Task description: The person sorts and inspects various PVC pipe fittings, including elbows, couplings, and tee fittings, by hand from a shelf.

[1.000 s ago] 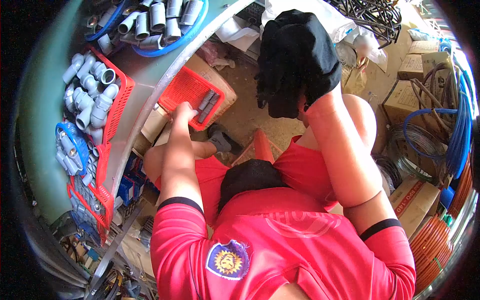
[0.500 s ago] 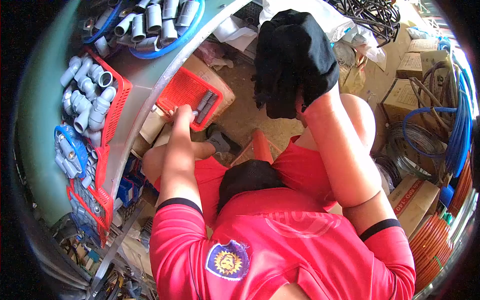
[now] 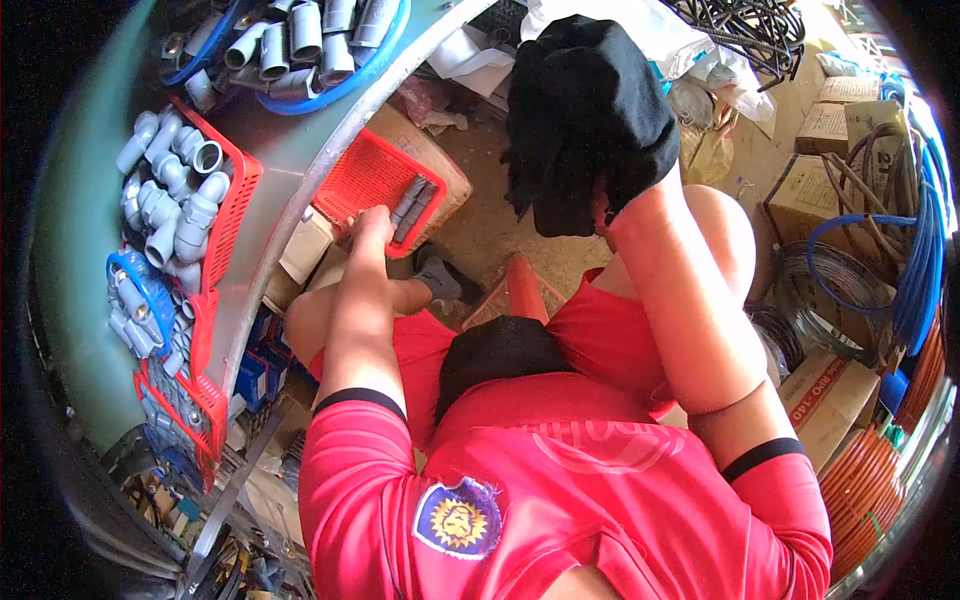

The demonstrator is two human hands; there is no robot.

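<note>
My left hand (image 3: pixel 373 226) is at the near wall of a red plastic basket (image 3: pixel 350 165), its fingers curled at the rim and partly hidden. Several short grey pipe pieces (image 3: pixel 411 200) lie side by side at the basket's right end, close to this hand. Raised on the other side is a bundle of black cloth (image 3: pixel 590 115). My right hand (image 3: pixel 650 200) is closed on the cloth from below, and its folds cover most of the fingers.
Grey elbow fittings (image 3: pixel 180 190) fill a red crate on the left counter, with more fittings in a blue-rimmed basket (image 3: pixel 340 90) above. A cardboard box (image 3: pixel 430 165) sits behind the basket. Blue tubing (image 3: pixel 925 250), wire coils (image 3: pixel 825 300) and cartons (image 3: pixel 825 400) stand at the right.
My left hand has shifted slightly at the basket's near edge, and a light grey piece beside it no longer shows there. My right hand and the black cloth hold nearly the same place.
</note>
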